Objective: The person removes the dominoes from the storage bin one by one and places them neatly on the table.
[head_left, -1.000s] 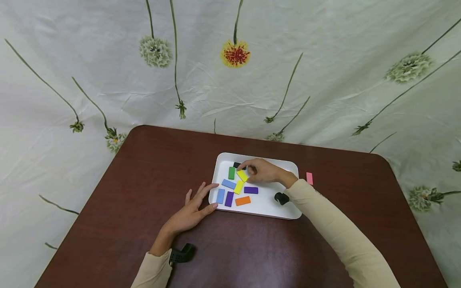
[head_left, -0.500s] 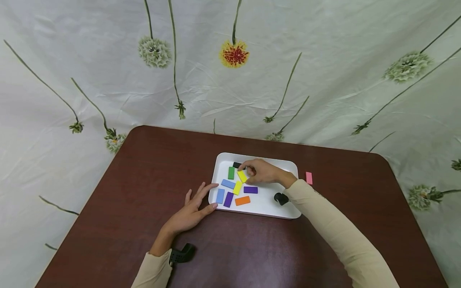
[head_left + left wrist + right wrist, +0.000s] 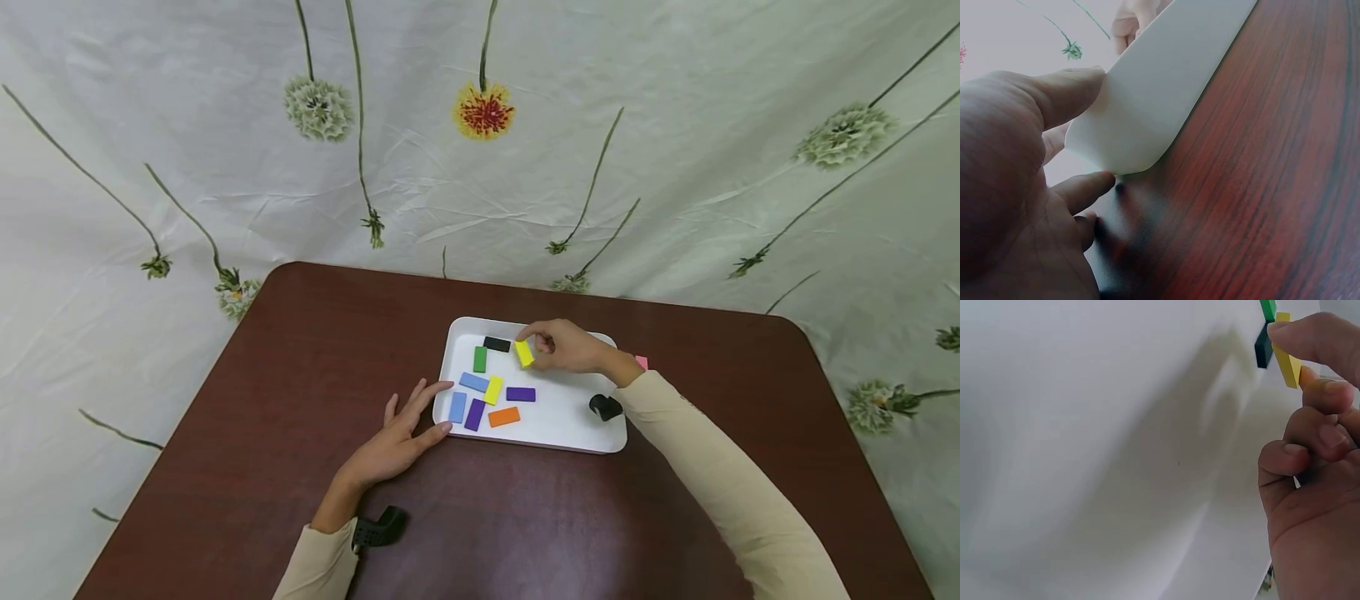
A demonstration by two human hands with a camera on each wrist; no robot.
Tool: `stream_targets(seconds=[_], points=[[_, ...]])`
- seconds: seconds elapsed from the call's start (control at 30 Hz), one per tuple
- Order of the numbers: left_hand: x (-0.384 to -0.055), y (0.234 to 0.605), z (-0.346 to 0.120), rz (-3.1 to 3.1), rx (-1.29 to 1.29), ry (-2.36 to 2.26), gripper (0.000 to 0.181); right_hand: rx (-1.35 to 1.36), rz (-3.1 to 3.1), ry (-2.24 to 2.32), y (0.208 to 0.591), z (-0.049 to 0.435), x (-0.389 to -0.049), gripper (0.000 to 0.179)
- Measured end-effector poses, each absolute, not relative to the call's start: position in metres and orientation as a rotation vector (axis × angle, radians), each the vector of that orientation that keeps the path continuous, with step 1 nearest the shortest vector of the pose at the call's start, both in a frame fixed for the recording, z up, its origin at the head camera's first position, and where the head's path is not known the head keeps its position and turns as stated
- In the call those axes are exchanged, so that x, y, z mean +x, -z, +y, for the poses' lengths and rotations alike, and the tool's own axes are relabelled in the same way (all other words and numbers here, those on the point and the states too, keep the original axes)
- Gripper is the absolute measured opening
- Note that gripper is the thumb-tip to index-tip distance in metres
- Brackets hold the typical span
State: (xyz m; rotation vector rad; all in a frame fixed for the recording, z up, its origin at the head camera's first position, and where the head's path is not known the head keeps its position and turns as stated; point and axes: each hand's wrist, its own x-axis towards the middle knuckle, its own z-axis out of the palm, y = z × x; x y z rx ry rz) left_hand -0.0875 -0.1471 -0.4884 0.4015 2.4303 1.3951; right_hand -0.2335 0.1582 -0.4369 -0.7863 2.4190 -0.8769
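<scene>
Yellow block is pinched between thumb and forefinger of the right hand, over the white tray; the left hand, fingers spread, touches its corner.

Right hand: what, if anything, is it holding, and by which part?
The right hand pinches a yellow block, seemingly near its two ends.

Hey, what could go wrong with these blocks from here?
The yellow block, pinched in the right hand, could slip and knock the nearby black block. The right sleeve appears close to the pink block outside the tray and might brush it. The left hand touches the tray, so a nudge could jostle what's inside.
</scene>
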Motion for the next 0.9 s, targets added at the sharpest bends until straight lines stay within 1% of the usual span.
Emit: stream_targets(seconds=[0.23, 0.4, 0.6, 0.9], points=[[-0.087, 0.491, -0.148, 2.429, 0.413, -1.403, 0.065, -0.723, 2.499, 0.978, 0.430, 0.190, -0.231, 0.044], [-0.088, 0.491, -0.148, 2.433, 0.414, -1.408, 0.065, -0.627, 2.519, 1.079, 0.423, 0.224, -0.227, 0.045], [-0.088, 0.489, -0.147, 2.437, 0.404, -1.409, 0.065, -0.574, 2.528, 1.148, 0.419, 0.265, -0.219, 0.043], [-0.088, 0.489, -0.146, 2.438, 0.390, -1.404, 0.065, -0.516, 2.598, 1.144, 0.430, 0.313, -0.204, 0.041]])
